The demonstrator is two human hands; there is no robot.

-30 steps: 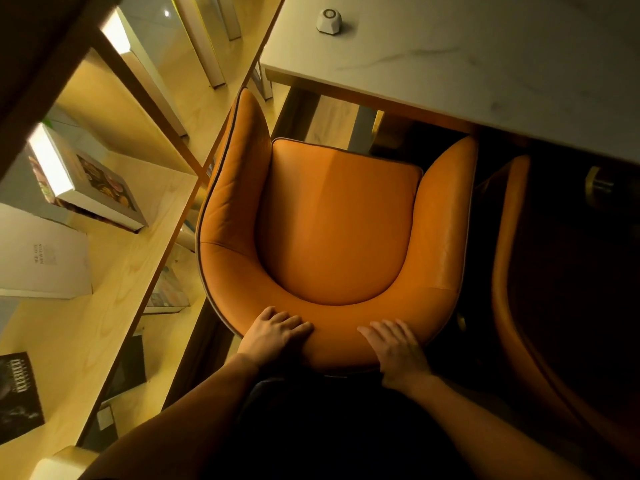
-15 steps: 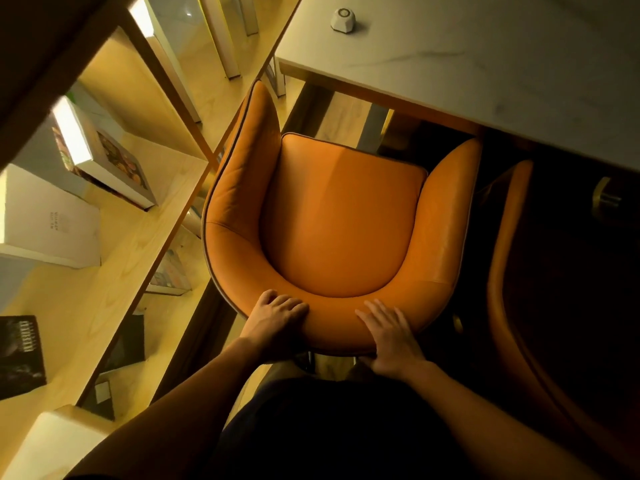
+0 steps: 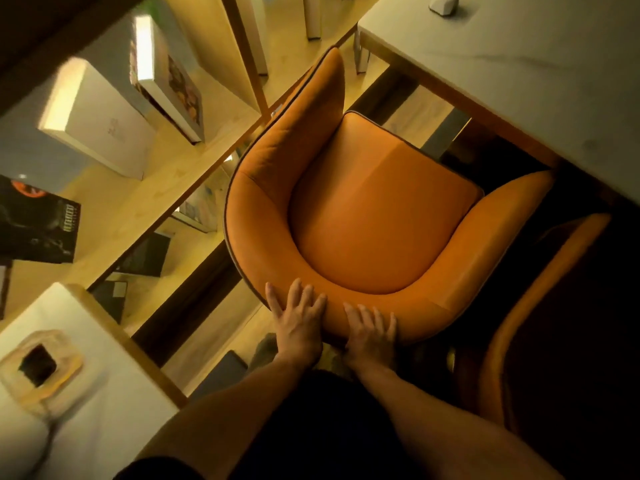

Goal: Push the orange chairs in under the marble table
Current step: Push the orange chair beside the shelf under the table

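Left of the orange chair stood pale wooden shelves holding books. The left hand and right hand lay flat, fingers spread, pressing its curved padded backrest, gripping nothing. The smooth leather tub probably felt heavy and stiff; the backrest top suited pushing. Its seat front neared the marble table edge.

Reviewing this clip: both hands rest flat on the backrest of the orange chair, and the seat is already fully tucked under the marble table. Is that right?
Not quite. The left hand and right hand do rest flat on the backrest of the orange chair, but the seat is not tucked in: the head view shows nearly the whole cushion in the open, short of the marble table edge.
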